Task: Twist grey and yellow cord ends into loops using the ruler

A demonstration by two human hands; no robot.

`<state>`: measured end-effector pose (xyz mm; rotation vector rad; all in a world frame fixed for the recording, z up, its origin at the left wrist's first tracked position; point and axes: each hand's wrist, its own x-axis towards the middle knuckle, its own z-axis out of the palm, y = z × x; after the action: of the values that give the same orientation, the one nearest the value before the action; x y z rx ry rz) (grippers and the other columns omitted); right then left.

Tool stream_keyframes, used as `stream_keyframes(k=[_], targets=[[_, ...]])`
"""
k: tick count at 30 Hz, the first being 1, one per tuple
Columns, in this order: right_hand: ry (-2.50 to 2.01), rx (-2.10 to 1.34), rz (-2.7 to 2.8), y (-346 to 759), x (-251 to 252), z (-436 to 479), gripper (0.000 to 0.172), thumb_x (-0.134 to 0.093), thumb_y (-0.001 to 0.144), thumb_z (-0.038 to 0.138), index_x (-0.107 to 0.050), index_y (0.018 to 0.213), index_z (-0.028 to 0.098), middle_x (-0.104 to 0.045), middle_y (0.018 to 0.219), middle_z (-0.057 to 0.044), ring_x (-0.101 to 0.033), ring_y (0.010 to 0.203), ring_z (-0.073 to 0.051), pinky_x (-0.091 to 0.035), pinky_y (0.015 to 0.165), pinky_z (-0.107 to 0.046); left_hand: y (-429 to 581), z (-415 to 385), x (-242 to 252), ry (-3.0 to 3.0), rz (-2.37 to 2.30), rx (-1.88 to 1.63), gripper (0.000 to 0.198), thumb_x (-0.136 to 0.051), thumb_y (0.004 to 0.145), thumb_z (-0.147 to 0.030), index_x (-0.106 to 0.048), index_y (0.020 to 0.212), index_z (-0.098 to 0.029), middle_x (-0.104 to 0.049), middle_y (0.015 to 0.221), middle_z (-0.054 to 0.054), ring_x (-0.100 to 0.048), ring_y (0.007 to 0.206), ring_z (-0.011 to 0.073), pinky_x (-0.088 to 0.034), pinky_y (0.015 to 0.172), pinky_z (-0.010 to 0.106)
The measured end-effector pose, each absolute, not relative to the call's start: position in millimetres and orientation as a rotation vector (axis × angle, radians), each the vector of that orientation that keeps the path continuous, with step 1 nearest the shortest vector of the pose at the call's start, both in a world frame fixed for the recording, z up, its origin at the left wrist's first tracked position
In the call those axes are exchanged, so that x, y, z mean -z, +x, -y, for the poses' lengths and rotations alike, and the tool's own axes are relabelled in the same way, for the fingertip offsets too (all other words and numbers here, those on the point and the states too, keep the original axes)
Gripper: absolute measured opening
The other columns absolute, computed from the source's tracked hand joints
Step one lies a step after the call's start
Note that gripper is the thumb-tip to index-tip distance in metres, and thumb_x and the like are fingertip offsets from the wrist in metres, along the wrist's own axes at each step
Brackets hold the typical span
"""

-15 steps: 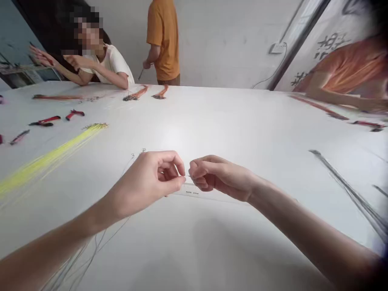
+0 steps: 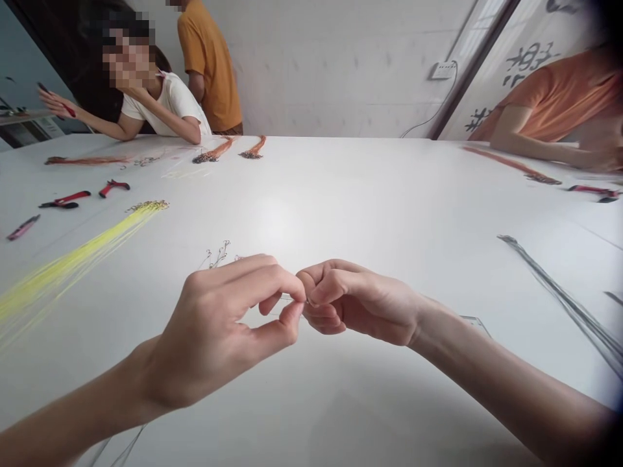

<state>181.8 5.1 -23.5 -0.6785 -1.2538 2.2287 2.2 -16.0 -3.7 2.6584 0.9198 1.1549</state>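
My left hand [image 2: 233, 318] and my right hand [image 2: 350, 301] meet above the white table [image 2: 341, 194], near its front edge. Each hand pinches with thumb and forefinger, fingertips almost touching. A very thin wire [image 2: 291, 298] shows between the two pinches; it is too fine to name surely. Thin grey wires [image 2: 121, 447] trail from under my left forearm toward the table's near edge. Small wire ends [image 2: 219, 254] lie just beyond my left hand.
A bundle of yellow cords [image 2: 73, 259] lies at left, red-handled pliers [image 2: 65, 199] and red cords [image 2: 217, 150] beyond. Dark wires [image 2: 559, 292] lie at right. One person sits at the far left, one stands behind in orange, another leans on the table at right.
My hands came closer together and nearer to me, and the left thumb now presses up to the forefinger. The standing person in orange moved left. The view shifted slightly.
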Motion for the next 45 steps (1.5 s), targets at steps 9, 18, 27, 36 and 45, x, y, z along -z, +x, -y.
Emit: stream_keyframes(k=[9,18,27,36,45], targets=[[-0.576,-2.306,1.187,184,30,-9,0.016,-0.048,0.069,0.012,-0.046,0.053,0.013,-0.042,0.048,0.004,-0.034,0.047,-0.005,-0.026,0.047,-0.019,3,17,5,2.650,-0.882,-1.179,0.014,-0.056,0.077,-0.005,-0.056,0.068,-0.015,-0.046,0.058,-0.005,-0.043,0.055,0.0039,-0.039,0.055,0.016],[-0.581,-2.332,1.134,182,26,-5,0.019,-0.049,0.069,0.013,-0.042,0.051,0.013,-0.040,0.047,0.005,-0.033,0.045,-0.004,-0.025,0.046,-0.018,2,18,5,2.668,-0.899,-1.180,0.012,-0.058,0.077,-0.007,-0.058,0.070,-0.017,-0.039,0.057,-0.006,-0.040,0.053,0.0036,-0.037,0.052,0.016],[-0.611,-2.314,1.171,183,22,-5,0.021,-0.050,0.068,0.011,-0.039,0.050,0.014,-0.037,0.045,0.006,-0.031,0.042,-0.003,-0.023,0.044,-0.019,3,18,5,2.686,-0.833,-1.253,0.013,-0.059,0.077,-0.005,-0.058,0.070,-0.017,-0.036,0.056,-0.006,-0.035,0.052,0.0047,-0.037,0.051,0.017],[-0.646,-2.256,1.180,184,19,-2,0.022,-0.052,0.067,0.011,-0.039,0.049,0.014,-0.034,0.047,0.007,-0.027,0.044,-0.003,-0.020,0.044,-0.019,1,20,3,2.733,-0.841,-1.204,0.015,-0.057,0.077,-0.004,-0.056,0.073,-0.019,-0.047,0.059,-0.006,-0.038,0.052,0.0057,-0.035,0.048,0.020],[-0.570,-2.241,1.208,185,22,-5,0.024,-0.051,0.070,0.010,-0.038,0.051,0.015,-0.034,0.046,0.007,-0.027,0.043,-0.003,-0.022,0.045,-0.019,1,25,8,2.635,-0.973,-1.220,0.013,-0.058,0.078,-0.008,-0.058,0.075,-0.021,-0.037,0.055,-0.007,-0.034,0.048,0.0055,-0.034,0.045,0.019]])
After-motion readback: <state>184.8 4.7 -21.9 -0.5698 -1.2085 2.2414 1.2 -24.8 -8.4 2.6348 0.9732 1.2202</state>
